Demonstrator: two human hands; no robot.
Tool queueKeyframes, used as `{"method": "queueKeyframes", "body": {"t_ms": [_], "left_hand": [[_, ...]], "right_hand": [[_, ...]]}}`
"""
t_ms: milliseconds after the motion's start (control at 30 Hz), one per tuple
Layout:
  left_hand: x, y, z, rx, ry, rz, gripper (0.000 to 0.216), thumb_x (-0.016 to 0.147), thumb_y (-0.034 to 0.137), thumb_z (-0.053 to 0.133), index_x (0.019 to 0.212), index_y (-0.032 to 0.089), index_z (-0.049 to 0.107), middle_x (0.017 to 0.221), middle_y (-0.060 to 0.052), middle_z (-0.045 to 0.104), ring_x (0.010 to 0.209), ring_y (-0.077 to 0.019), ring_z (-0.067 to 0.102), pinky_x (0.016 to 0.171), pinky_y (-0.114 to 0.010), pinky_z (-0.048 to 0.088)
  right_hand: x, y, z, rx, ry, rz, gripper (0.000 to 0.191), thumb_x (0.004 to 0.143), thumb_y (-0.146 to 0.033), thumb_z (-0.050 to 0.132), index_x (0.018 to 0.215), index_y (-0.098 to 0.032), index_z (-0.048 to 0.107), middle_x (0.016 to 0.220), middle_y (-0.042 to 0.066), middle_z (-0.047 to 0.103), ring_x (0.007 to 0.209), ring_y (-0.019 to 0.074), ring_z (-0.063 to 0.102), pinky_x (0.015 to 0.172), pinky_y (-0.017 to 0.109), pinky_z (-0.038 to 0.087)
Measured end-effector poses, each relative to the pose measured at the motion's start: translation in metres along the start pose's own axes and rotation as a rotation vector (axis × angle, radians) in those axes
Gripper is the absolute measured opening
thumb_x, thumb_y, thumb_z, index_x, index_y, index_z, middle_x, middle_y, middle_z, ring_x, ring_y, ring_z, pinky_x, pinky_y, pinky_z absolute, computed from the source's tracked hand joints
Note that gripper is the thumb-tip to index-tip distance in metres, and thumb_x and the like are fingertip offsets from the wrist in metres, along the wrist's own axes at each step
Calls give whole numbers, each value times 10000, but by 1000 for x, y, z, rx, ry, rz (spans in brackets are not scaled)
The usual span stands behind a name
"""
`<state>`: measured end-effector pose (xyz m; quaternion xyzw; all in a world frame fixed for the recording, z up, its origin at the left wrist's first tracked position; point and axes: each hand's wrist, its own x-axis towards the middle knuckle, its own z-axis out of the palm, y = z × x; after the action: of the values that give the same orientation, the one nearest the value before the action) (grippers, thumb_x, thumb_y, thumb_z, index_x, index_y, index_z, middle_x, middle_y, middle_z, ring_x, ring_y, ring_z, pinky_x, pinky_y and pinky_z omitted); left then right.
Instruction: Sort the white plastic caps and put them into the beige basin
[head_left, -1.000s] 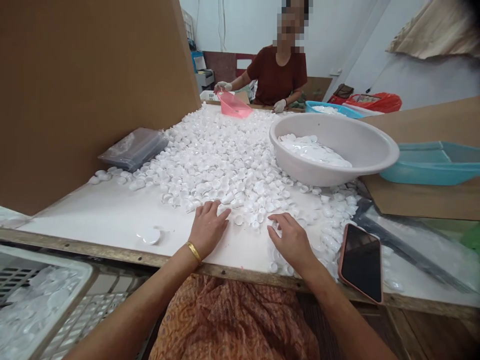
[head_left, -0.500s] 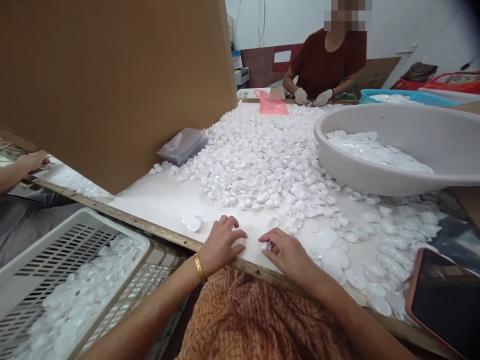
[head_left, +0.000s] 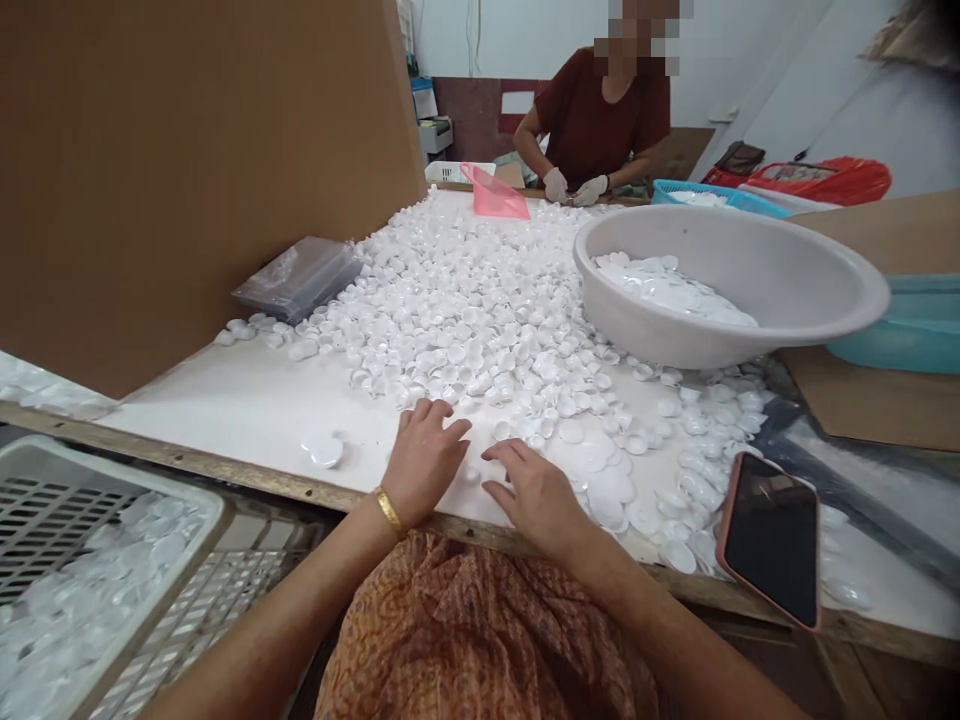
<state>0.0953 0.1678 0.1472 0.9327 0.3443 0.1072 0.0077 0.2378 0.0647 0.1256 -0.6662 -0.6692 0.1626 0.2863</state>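
Currently left hand (head_left: 427,460), right hand (head_left: 534,490): grip parted, near white cups (head_left: 480,335); phone (head_left: 772,535) screen dark.

A pink-cased phone (head_left: 772,535) is laid at the right, a plastic-wrapped packet (head_left: 296,280) is set just beside a brown cardboard panel (head_left: 202,180), and a red bag (head_left: 844,180) is seen near the wall (head_left: 885,120)

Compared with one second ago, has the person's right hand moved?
Yes. Judged against the phone, the right hand has moved left, farther from it and nearer to the left hand.
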Motion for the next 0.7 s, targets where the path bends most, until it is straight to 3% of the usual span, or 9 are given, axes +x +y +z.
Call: {"method": "queueKeyframes", "body": {"t_ms": [100, 200, 300, 400, 533, 700], "left_hand": [[18, 17, 11, -78, -39, 18, 260, 839, 301, 488, 1062, 215, 592, 987, -88, 540, 947, -229, 469, 803, -369, 380], [31, 28, 26, -115, -126, -70, 305, 826, 330, 507, 1097, 203, 564, 938, -75, 548, 859, -203, 525, 750, -326, 408], [39, 38, 37, -156, -192, -142, 248, 808, 264, 526, 1048, 221, 572, 935, -54, 542, 840, -183, 551, 711, -285, 422], [35, 40, 37, -193, -139, -166, 267, 820, 275, 508, 1081, 231, 549, 961, -49, 529, 885, -180, 540, 748, -284, 423], [11, 24, 19, -141, -49, -170, 252, 838, 288, 473, 1069, 236, 562, 986, -65, 528, 960, -215, 485, 820, -352, 392], [-23, -21, 1, -92, -124, -230, 252, 794, 142, 445, 952, 223, 623, 987, -76, 565, 947, -236, 474, 808, -395, 380]], "right_hand": [[-4, 17, -16, -119, 140, 97, 206, 843, -221, 489, 1042, -198, 538, 1002, 48, 564, 751, 145, 569, 658, 276, 465], [3, 33, -23, -322, 242, 108, 210, 830, -234, 507, 1029, -188, 555, 974, 61, 569, 844, 190, 551, 716, 304, 443], [18, 41, -20, -463, 200, 67, 221, 802, -234, 548, 1015, -186, 576, 949, 72, 582, 907, 232, 516, 750, 339, 415], [28, 44, -12, -462, 159, 27, 208, 811, -253, 543, 1006, -193, 583, 946, 72, 589, 924, 242, 500, 765, 352, 396], [27, 51, -5, -349, 178, 1, 209, 827, -231, 513, 1022, -181, 569, 929, 77, 598, 902, 231, 501, 787, 355, 387], [28, 45, -4, -281, 181, 66, 199, 785, -159, 530, 973, -189, 590, 897, 79, 609, 885, 244, 508, 776, 371, 393]]}}
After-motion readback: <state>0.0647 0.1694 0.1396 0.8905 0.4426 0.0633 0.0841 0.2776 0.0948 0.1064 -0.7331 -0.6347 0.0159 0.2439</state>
